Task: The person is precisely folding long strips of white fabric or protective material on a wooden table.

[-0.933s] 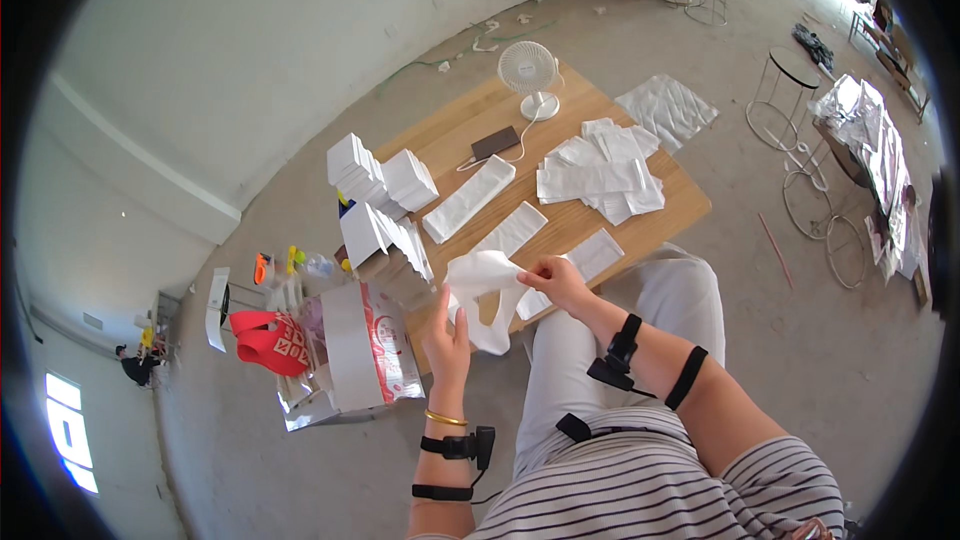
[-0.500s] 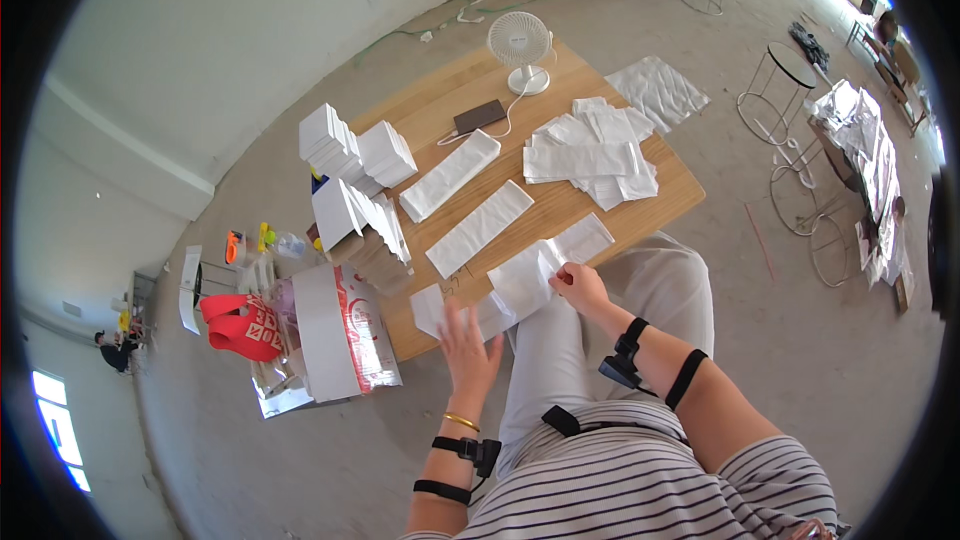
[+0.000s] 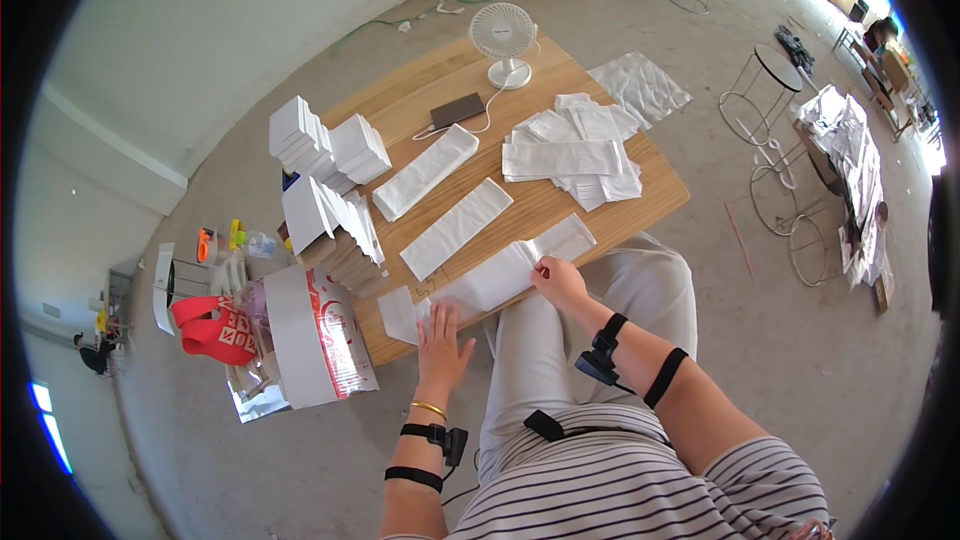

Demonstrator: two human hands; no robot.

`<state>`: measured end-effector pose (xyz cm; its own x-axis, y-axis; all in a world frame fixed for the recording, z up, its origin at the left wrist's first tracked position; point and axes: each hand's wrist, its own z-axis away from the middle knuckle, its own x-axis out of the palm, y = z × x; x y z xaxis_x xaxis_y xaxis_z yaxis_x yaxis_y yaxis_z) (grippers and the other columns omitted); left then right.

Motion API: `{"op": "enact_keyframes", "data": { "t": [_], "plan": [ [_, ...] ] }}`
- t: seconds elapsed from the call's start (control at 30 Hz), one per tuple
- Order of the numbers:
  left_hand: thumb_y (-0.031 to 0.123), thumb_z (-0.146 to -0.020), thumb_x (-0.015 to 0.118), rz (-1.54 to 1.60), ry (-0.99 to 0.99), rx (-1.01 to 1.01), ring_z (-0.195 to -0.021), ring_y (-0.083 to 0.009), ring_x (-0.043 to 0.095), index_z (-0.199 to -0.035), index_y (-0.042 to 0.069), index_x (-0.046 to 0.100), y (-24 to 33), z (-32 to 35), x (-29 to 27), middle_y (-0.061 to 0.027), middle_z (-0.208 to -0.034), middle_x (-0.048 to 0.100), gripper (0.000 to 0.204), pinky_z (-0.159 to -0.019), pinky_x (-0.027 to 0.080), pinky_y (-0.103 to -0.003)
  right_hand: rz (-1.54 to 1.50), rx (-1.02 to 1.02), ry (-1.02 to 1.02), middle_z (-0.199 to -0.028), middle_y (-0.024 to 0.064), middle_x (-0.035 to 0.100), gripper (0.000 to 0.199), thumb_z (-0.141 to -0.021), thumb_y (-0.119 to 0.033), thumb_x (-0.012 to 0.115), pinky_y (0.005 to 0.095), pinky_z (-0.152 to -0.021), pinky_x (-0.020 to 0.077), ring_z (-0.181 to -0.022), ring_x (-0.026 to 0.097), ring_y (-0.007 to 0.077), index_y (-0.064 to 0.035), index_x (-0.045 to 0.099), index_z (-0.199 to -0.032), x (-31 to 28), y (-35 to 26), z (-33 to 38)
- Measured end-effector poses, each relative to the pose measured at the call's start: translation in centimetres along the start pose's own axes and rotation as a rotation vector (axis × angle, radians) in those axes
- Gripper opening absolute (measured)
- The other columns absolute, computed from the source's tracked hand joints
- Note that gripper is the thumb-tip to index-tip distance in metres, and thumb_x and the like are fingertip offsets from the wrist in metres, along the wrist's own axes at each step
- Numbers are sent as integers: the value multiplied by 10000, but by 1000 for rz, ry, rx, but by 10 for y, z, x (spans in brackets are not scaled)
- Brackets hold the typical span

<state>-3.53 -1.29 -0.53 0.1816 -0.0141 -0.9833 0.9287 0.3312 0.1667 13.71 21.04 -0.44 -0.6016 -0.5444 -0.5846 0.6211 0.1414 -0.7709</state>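
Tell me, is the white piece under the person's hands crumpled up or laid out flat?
Laid out flat: the white piece lies stretched along the table's near edge, left hand pressing one end, right hand the other.

A long folded bag [image 3: 495, 278] lies along the near edge of the surface [image 3: 660, 205], under both hands. Behind it lie two more bags; a loose pile [image 3: 575, 145] sits right, stacked boxes [image 3: 325, 145] left, a fan [image 3: 503, 38] at the far edge.
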Motion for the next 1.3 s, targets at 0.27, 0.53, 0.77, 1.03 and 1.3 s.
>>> {"op": "enact_keyframes", "data": {
  "t": [0.27,0.53,0.77,1.03,1.3],
  "plan": [
    [391,-916,615,17,-26,19,-1494,-318,192,-1545,73,244,4,-6,-1,-134,-1614,213,796,-1208,119,-531,97,40,27,-865,114,713,211,-810,-267,615,422,-722,531,-850,679,320,-86,691,-888,-4,4,-5],
    [386,-917,617,5,-13,14,-1494,-320,191,-1533,50,257,6,-6,-6,-140,-1609,222,789,-1208,106,-540,180,31,-5,-830,115,708,222,-820,-309,662,437,-695,523,-811,678,324,-89,663,-848,-15,-3,2],
    [412,-933,589,169,108,170,-1498,-333,172,-1528,25,254,56,-35,-32,-165,-1602,229,785,-1203,112,-545,150,-69,399,-955,116,623,169,-818,-225,711,410,-786,509,-945,613,308,-86,644,-886,-68,39,-23],
    [443,-957,536,102,98,312,-1503,-332,151,-1543,23,210,105,-106,11,-184,-1616,178,792,-1209,111,-529,286,38,388,-962,125,625,175,-782,-187,731,407,-808,511,-981,607,312,-47,663,-863,-62,47,-36],
    [487,-959,503,89,116,257,-1503,-328,148,-1538,6,217,104,-112,26,-196,-1610,185,806,-1212,112,-531,-14,-83,345,-812,123,643,130,-783,-123,680,407,-730,516,-805,644,314,-46,616,-867,-70,25,-32]
  ]
}}
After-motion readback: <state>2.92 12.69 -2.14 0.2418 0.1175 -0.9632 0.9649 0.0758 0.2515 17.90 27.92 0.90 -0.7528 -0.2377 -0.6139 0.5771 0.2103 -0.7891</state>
